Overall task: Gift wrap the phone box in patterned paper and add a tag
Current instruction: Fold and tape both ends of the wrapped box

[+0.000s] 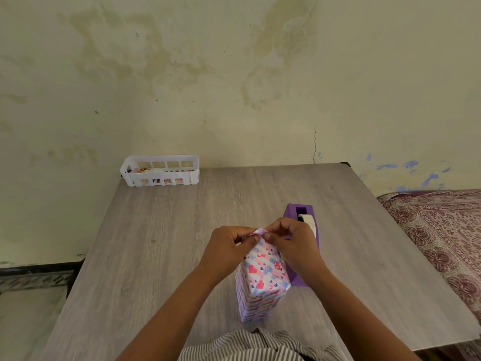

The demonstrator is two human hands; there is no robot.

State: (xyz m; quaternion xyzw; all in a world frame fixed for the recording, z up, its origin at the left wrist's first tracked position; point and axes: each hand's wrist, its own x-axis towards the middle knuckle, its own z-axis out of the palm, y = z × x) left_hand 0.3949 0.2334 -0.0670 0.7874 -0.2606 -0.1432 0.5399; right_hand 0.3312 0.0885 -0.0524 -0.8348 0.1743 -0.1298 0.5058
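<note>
The phone box (261, 280), covered in white paper with pink and red hearts, stands on end near the front of the grey wooden table (161, 243). At its top end both hands meet. My left hand (229, 246) pinches the loose paper flap from the left. My right hand (289, 238) pinches the same flap from the right, fingers curled over it. The folded tip of the paper (258, 232) shows between the thumbs. No tag is visible.
A purple tape dispenser (302, 212) with a white roll stands just behind and right of the box, partly hidden by my right hand. A white slotted basket (160, 171) with small items sits at the table's far left corner. A patterned bedcover (442, 230) lies to the right.
</note>
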